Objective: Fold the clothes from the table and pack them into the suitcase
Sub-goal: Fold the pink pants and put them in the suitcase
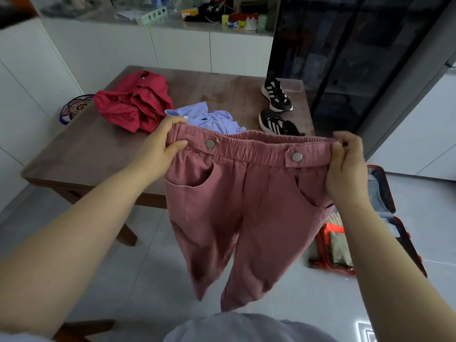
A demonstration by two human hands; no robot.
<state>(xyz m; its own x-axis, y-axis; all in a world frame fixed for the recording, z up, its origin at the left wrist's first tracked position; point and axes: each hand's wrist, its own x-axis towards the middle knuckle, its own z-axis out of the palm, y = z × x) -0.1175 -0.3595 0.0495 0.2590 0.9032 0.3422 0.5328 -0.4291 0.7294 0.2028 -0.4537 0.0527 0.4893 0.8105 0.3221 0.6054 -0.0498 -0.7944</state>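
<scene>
Pink trousers point(237, 206) held up by the waistband in front of the wooden table point(74, 154), left hand point(158, 146) and right hand point(345, 164) each pinched shut on a corner; open red suitcase point(385, 218) on the floor right of the table.

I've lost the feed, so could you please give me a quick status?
Left hand and right hand grip the pink trousers by the waistband, legs hanging. Red garment and blue shirt unfolded on table. Suitcase open, unobstructed.
</scene>
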